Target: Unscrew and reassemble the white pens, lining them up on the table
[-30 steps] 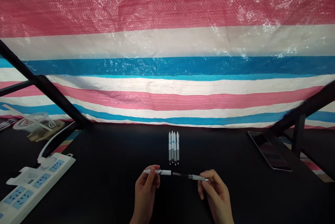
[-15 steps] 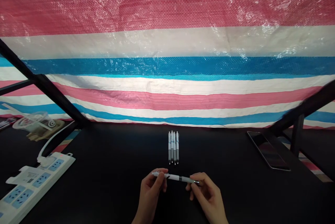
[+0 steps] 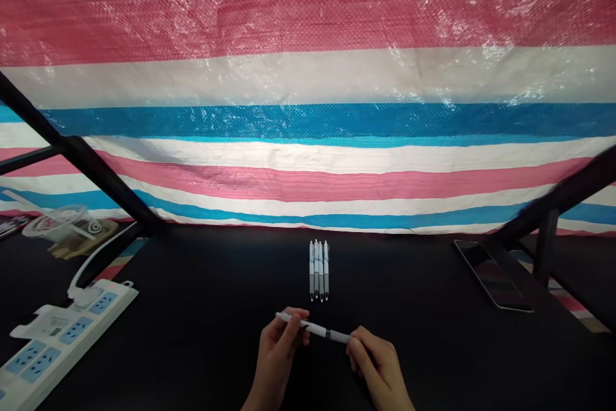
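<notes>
A white and grey click pen (image 3: 316, 329) is held between my two hands above the black table (image 3: 202, 327), slanting down to the right. My left hand (image 3: 280, 347) pinches its white clicker end between thumb and fingers. At the other end, my right hand (image 3: 378, 360) closes on the grey grip, and its fingers hide the tip. Just beyond lie several similar pens (image 3: 319, 271) side by side, tips pointing toward me.
A white power strip (image 3: 72, 340) with a plug in it lies at the left. Behind it sit a plastic cup (image 3: 62, 224) and a brown wrapper. A phone (image 3: 493, 275) rests at the right. Striped sheeting (image 3: 308, 122) hangs behind, between black frame bars (image 3: 101, 170).
My right hand has shifted slightly left and down, and its fingers now cover the pen's tip. The pen slants more steeply. My left hand has barely moved.
</notes>
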The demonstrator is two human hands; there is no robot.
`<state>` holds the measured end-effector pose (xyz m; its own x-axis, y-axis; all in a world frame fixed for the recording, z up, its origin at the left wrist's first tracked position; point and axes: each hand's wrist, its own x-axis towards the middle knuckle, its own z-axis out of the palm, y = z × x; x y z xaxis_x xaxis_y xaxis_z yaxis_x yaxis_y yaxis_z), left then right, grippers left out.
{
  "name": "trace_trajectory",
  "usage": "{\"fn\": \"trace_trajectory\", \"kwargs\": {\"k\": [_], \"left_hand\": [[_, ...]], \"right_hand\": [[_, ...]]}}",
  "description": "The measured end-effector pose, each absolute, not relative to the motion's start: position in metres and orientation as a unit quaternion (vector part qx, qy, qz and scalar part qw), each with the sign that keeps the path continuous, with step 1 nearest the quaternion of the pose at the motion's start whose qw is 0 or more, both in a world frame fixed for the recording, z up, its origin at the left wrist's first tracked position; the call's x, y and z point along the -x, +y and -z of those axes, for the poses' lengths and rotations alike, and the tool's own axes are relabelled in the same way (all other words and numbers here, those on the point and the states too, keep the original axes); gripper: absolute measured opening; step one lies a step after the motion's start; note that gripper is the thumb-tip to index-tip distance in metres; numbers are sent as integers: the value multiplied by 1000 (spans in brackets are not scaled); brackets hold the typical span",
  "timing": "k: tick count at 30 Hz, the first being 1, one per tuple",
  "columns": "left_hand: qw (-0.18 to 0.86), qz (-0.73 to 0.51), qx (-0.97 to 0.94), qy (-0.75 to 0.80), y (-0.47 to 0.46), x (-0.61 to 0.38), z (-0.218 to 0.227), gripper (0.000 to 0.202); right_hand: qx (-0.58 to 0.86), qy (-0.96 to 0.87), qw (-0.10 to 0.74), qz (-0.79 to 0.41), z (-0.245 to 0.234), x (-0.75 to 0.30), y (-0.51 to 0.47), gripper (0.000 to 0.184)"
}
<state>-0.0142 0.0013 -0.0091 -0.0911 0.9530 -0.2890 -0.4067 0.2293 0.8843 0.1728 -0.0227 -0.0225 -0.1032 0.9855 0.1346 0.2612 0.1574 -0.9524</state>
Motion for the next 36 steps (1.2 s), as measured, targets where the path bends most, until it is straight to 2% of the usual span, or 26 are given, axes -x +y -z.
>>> {"fn": "trace_trajectory", "kwargs": {"k": [4,7,9,12,14,17,20,26,31,32,36], "left_hand": [[603,-561,-276,495,2,14,9,36],[606,-554,-284,495,1,14,10,35],[615,-549,-288,487,1,14,11,34],[633,-539,-300,467,0,14,12,29],[635,-538,-308,460,-1,13,13,28],[618,-552,-312,466,-1,13,14,29],[616,-551,-309,471,0,14,14,31],[626,-552,-286,471,1,17,12,30],[643,-537,-306,453,0,15,11,29],[642,-539,-305,452,-1,14,11,30],[627,-558,-271,471,0,14,13,33]], "right_hand": [[517,-594,500,-360,28,-172,-21,25],[516,-578,521,-358,32,-173,-20,24],[512,-583,505,-378,31,-175,-20,23],[513,-575,471,-430,28,-176,-22,49],[508,-569,464,-451,26,-174,-23,57],[516,-541,493,-445,27,-170,-23,35],[533,-518,502,-442,31,-168,-22,29],[521,-600,429,-430,29,-172,-22,37],[512,-585,422,-467,21,-170,-25,59],[506,-574,426,-482,21,-169,-25,59],[506,-541,475,-476,24,-166,-23,43]]}}
